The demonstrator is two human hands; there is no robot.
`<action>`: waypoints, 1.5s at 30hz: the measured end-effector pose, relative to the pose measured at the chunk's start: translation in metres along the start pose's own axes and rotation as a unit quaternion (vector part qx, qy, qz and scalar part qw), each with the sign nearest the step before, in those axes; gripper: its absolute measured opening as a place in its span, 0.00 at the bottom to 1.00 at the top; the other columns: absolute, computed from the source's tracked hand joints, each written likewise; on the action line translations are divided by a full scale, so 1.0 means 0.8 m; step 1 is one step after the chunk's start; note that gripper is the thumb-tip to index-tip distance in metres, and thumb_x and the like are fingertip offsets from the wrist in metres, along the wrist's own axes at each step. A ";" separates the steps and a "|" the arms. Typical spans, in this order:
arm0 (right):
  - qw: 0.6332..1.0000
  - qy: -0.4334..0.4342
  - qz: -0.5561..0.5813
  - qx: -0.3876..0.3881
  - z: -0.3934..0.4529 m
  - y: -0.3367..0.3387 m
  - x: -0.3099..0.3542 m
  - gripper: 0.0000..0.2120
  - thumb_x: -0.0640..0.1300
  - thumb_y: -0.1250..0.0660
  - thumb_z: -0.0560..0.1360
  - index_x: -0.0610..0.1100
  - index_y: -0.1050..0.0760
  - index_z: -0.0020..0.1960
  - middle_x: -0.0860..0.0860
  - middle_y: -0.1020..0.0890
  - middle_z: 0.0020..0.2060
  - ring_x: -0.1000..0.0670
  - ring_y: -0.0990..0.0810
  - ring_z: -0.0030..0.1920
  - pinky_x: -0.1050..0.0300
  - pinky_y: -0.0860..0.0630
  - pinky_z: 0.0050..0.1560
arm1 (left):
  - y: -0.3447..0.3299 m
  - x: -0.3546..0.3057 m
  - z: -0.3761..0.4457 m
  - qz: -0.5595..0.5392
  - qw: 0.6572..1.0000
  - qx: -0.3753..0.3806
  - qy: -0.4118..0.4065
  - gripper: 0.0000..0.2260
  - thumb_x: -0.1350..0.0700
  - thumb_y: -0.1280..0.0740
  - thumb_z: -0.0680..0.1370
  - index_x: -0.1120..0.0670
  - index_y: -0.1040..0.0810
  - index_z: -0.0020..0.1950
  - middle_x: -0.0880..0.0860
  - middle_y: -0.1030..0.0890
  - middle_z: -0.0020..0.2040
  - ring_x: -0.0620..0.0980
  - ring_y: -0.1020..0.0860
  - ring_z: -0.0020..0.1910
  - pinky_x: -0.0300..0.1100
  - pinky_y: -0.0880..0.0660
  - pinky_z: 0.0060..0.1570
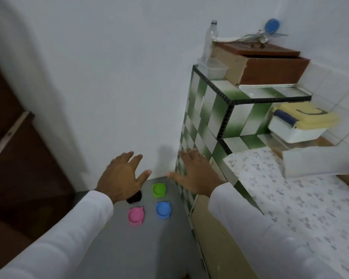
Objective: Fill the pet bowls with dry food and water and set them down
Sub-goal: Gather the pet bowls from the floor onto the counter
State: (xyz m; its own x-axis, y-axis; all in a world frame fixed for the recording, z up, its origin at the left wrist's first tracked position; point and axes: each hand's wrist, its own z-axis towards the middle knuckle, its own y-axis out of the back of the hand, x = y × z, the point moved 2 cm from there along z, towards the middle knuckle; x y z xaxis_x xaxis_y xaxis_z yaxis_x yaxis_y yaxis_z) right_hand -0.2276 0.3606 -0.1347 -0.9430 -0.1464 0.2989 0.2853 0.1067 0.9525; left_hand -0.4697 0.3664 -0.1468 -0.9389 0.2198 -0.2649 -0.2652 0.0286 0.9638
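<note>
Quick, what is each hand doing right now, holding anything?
Left hand: open, fingers spread, holding nothing.
Right hand: open, fingers spread, holding nothing.

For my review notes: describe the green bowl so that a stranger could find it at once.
Start at the green-and-white tiled counter and look down to the grey floor at its foot. Four small bowls form a square there. The green bowl is the far one beside the counter, beyond the blue bowl.

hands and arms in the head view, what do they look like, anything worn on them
Both arms wear long white sleeves that end at the wrists. The left hand and right hand are bare: no gloves, and no rings, watch or bracelets show. The sleeve fabric looks plain, with no markings visible.
</note>
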 end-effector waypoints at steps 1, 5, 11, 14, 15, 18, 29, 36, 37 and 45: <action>1.000 0.008 0.004 0.005 0.016 -0.005 -0.001 0.45 0.74 0.43 0.75 0.47 0.47 0.82 0.43 0.46 0.81 0.43 0.51 0.81 0.40 0.51 0.79 | -0.004 0.006 0.009 0.004 1.000 -0.002 0.008 0.45 0.25 0.58 0.72 0.49 0.36 0.81 0.57 0.36 0.81 0.59 0.39 0.80 0.56 0.41 0.78; 0.999 0.034 0.018 0.033 0.076 -0.020 -0.010 0.45 0.73 0.42 0.75 0.49 0.49 0.83 0.46 0.50 0.82 0.45 0.54 0.82 0.42 0.55 0.80 | -0.022 0.023 0.049 0.013 0.999 0.001 0.046 0.44 0.26 0.56 0.73 0.50 0.35 0.81 0.58 0.36 0.81 0.60 0.38 0.79 0.57 0.41 0.78; 0.994 0.067 0.030 0.083 0.159 -0.038 -0.042 0.45 0.73 0.43 0.76 0.49 0.50 0.82 0.46 0.51 0.82 0.44 0.55 0.82 0.41 0.55 0.80 | -0.056 0.038 0.102 0.019 0.994 0.014 0.108 0.40 0.27 0.53 0.76 0.50 0.33 0.80 0.59 0.33 0.79 0.61 0.36 0.78 0.59 0.38 0.77; 0.990 0.075 0.045 0.108 0.187 -0.054 -0.057 0.45 0.73 0.42 0.76 0.49 0.50 0.83 0.46 0.51 0.82 0.44 0.55 0.82 0.42 0.53 0.80 | -0.076 0.044 0.119 0.007 0.990 0.021 0.138 0.36 0.30 0.46 0.79 0.50 0.33 0.80 0.58 0.33 0.79 0.61 0.35 0.78 0.57 0.37 0.77; 0.989 0.073 0.052 0.118 0.195 -0.062 -0.062 0.45 0.73 0.42 0.76 0.49 0.50 0.83 0.47 0.51 0.82 0.44 0.55 0.82 0.43 0.53 0.80 | -0.084 0.046 0.122 0.000 0.988 0.023 0.151 0.35 0.31 0.45 0.79 0.50 0.33 0.80 0.57 0.33 0.79 0.60 0.35 0.77 0.56 0.37 0.77; 0.984 0.070 0.068 0.146 0.214 -0.087 -0.074 0.44 0.72 0.41 0.76 0.49 0.49 0.83 0.47 0.50 0.82 0.44 0.54 0.82 0.43 0.52 0.80 | -0.111 0.056 0.129 -0.014 0.984 0.032 0.177 0.33 0.32 0.41 0.80 0.49 0.32 0.79 0.56 0.32 0.79 0.59 0.35 0.77 0.55 0.35 0.76; 0.976 0.018 0.104 0.190 0.257 -0.231 -0.125 0.45 0.71 0.38 0.75 0.46 0.46 0.82 0.46 0.45 0.81 0.46 0.49 0.81 0.49 0.48 0.80 | -0.253 0.102 0.164 -0.071 0.969 0.073 0.225 0.29 0.36 0.38 0.80 0.52 0.29 0.76 0.57 0.28 0.74 0.61 0.30 0.71 0.52 0.31 0.70; 0.964 -0.053 0.159 0.207 0.286 -0.383 -0.167 0.41 0.66 0.33 0.75 0.43 0.40 0.78 0.44 0.33 0.75 0.45 0.36 0.75 0.54 0.39 0.72 | -0.396 0.162 0.184 -0.122 0.956 0.081 0.253 0.28 0.40 0.35 0.81 0.58 0.25 0.73 0.62 0.24 0.68 0.64 0.27 0.68 0.53 0.31 0.69; 0.961 -0.067 0.164 0.211 0.289 -0.404 -0.173 0.42 0.66 0.33 0.75 0.43 0.41 0.79 0.45 0.34 0.76 0.45 0.36 0.75 0.53 0.39 0.73 | -0.414 0.169 0.187 -0.128 0.955 0.080 0.257 0.28 0.40 0.36 0.80 0.59 0.25 0.72 0.63 0.23 0.67 0.65 0.26 0.67 0.54 0.30 0.68; 0.943 -0.149 0.219 0.201 0.324 -0.598 -0.218 0.35 0.65 0.31 0.75 0.43 0.33 0.71 0.49 0.27 0.59 0.47 0.26 0.61 0.55 0.30 0.59 | -0.605 0.240 0.199 -0.167 0.932 0.085 0.310 0.25 0.48 0.27 0.78 0.60 0.25 0.70 0.64 0.22 0.62 0.66 0.24 0.62 0.56 0.27 0.63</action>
State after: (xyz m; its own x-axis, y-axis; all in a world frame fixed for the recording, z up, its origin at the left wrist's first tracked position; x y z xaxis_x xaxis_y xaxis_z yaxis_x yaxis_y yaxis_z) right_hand -0.2439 0.5901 -0.6576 -0.7729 0.2742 0.5722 0.6273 0.4659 0.6240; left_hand -0.4869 0.5503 -0.6589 -0.7705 -0.4331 -0.4678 -0.5767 0.1610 0.8009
